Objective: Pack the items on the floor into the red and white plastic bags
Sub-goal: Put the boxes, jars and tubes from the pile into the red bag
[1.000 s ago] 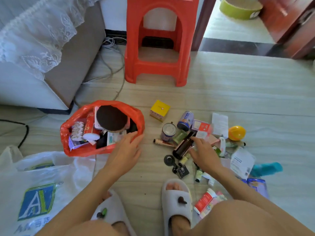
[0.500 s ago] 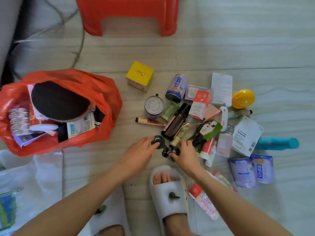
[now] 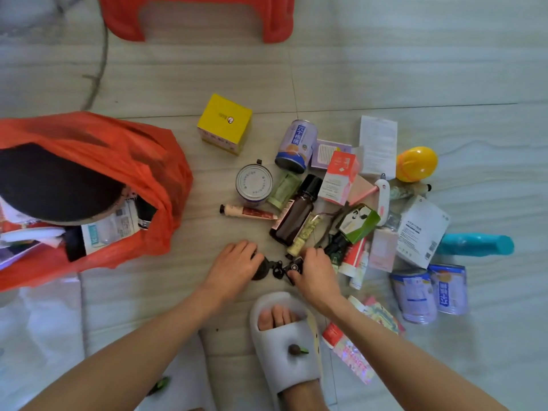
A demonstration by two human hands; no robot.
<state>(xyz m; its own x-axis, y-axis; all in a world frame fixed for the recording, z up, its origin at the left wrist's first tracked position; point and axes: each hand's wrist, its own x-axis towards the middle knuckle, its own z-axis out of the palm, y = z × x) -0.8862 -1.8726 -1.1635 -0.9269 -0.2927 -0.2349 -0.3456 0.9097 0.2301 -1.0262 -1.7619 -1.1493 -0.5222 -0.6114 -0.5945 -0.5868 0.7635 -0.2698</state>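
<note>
Two hands are closing on a small cluster of black items at lower centre of the frame, just above the grey slipper (image 3: 286,339). The left hand (image 3: 234,261) is curling its fingers over a round black disc (image 3: 262,269) lying flat on the floor, while the right hand (image 3: 314,271) is pinching a small black square piece (image 3: 293,267); a tangle of black links appears to be joining the two, though blur is making this uncertain. Neither piece is looking lifted yet. The red bag (image 3: 142,161) is sitting open at mid left, already crowded, and the white bag (image 3: 38,324) is lying flat at lower left. Judging from this, the step is going best if both pieces are gathered into one hand so nothing dangles, then carried left and lowered into a gap inside the red bag's mouth. The brown bottle (image 3: 296,212) just above is lying close enough to be knocked.
</note>
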